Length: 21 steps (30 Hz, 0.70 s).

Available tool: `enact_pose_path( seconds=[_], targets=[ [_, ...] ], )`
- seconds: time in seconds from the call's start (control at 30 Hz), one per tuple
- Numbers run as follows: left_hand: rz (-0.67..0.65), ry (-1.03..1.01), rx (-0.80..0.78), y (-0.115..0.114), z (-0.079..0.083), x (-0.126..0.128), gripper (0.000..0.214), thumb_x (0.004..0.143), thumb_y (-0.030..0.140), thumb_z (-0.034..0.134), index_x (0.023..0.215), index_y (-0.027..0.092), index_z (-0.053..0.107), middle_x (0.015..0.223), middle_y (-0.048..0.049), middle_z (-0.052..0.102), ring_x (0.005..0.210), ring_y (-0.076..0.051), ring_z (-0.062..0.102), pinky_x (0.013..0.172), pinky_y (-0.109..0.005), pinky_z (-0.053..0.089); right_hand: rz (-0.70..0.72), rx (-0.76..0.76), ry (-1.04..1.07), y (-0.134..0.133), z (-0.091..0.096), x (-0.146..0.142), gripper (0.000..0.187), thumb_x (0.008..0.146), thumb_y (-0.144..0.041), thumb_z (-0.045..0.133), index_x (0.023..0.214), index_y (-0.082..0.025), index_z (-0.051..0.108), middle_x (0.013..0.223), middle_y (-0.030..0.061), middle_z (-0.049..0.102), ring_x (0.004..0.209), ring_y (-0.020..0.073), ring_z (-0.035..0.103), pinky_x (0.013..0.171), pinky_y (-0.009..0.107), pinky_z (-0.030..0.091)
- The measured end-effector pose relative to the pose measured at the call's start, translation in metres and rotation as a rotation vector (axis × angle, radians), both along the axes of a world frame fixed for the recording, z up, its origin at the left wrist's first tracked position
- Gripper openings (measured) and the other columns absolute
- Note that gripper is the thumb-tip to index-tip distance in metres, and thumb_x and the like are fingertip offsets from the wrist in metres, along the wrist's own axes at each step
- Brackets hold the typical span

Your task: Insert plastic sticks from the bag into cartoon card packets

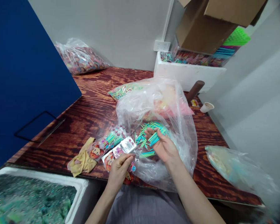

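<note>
Across a wood-grained table (98, 109), the left hand (119, 169), pinched narrow, its hold unclear, part-hides a packet (126, 144); the palm-up right hand (165, 149) cradles sticks (155, 138).

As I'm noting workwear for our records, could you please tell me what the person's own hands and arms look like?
The left hand and right hand are bare, without gloves. No ring, watch or bracelet shows, and no sleeve covers the visible forearms. A greyish-purple garment shows between them.

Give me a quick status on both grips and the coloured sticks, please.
Right grip holding blue and green sticks. Left grip at printed packet, hold unclear. Possibly in the way: clear plastic bag around the loose stick pile.
</note>
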<state>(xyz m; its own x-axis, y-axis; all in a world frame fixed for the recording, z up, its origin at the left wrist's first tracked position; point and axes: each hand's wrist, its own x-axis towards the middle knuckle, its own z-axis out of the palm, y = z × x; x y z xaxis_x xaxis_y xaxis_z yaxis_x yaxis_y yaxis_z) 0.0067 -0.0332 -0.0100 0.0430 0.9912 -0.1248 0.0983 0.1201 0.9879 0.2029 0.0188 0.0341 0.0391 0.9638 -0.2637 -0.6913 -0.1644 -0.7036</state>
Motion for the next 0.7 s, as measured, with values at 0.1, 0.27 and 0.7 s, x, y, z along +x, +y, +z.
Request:
enact_pose_path(
  seconds=[0.1,0.27,0.7],
  targets=[
    [-0.014,-0.012,-0.026,-0.002,0.001,0.004,0.026,0.078,0.042,0.068,0.087,0.021,0.080,0.087,-0.0054,0.078,0.085,-0.023,0.069,0.076,-0.030,0.052,0.023,0.017,0.067,0.003,0.009,-0.014,0.019,0.081,-0.039,0.075,0.084,-0.024,0.063,0.100,0.0023,0.078,0.107,0.0260,0.070,0.093,0.046,0.055],
    [-0.021,-0.096,-0.124,-0.006,0.001,0.006,0.029,0.078,0.042,0.069,0.091,0.019,0.079,0.090,-0.0056,0.078,0.085,-0.022,0.069,0.075,-0.028,0.051,0.106,0.016,0.100,-0.006,0.008,-0.030,0.024,0.073,-0.038,0.082,0.082,-0.022,0.065,0.090,0.0036,0.078,0.107,0.0266,0.069,0.098,0.045,0.049],
    [0.038,-0.201,-0.039,-0.008,-0.011,0.002,0.025,0.079,0.040,0.071,0.095,0.021,0.078,0.096,-0.0035,0.076,0.093,-0.020,0.068,0.083,-0.028,0.051,0.229,0.165,-0.624,-0.041,0.016,-0.027,0.030,0.092,-0.045,0.060,0.116,-0.028,0.059,0.119,0.0045,0.068,0.117,0.0216,0.059,0.102,0.038,0.041]
  ],
)
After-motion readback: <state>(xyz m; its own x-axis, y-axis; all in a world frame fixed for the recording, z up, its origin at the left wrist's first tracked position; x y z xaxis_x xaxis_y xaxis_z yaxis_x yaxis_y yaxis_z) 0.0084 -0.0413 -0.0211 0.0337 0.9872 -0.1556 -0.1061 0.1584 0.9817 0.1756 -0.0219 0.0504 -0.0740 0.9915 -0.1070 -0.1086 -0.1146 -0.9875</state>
